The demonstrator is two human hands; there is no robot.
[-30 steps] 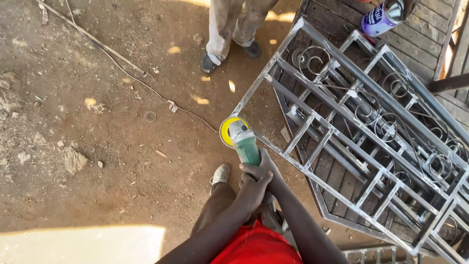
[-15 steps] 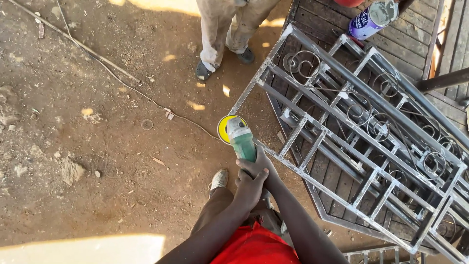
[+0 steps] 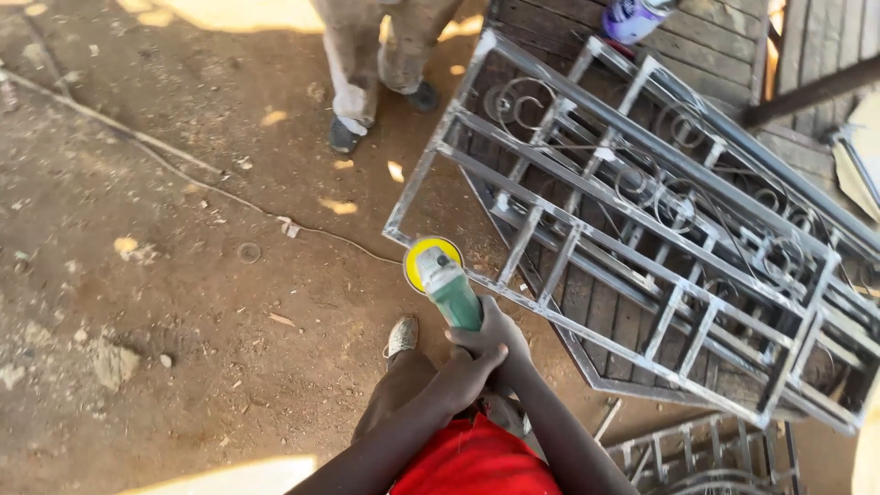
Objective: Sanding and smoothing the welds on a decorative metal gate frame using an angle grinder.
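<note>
Head cam, looking straight down: green angle grinder [image 3: 449, 289] w/ a yellow disc [image 3: 423, 257] sits centre frame, its disc end at the near-left corner of a grey metal window grille [image 3: 642, 229]. Disc looks to be touching or just beside the grille's outer bar; can't tell which. Grinder body points up-left, away from the person.

Both hands on the grinder's rear. Right hand [image 3: 500, 335] is curled tight round the green body, fingers wrapped under. Left hand [image 3: 467, 371] is closed too, pressed vs. the back of the right hand & the tool's tail end; can't tell how much of the tool it actually grips. Forearms run down to a red garment [image 3: 477, 463] at bottom edge. One shoe [image 3: 401, 336] of the person shows just left of the hands, on the dirt.

Grille lies tilted across wooden planks [image 3: 715, 46], w/ scroll-shaped ironwork between its bars. A second, similar grille piece [image 3: 706, 454] is at bottom right. Purple & white can [image 3: 632, 16] rests on the planks, top edge.

Dirt ground [image 3: 137, 275] at left, w/ a thin cable [image 3: 229, 197] running across it. Another person's legs [image 3: 367, 55] & dark shoes stand at top, well apart from the grinder.
</note>
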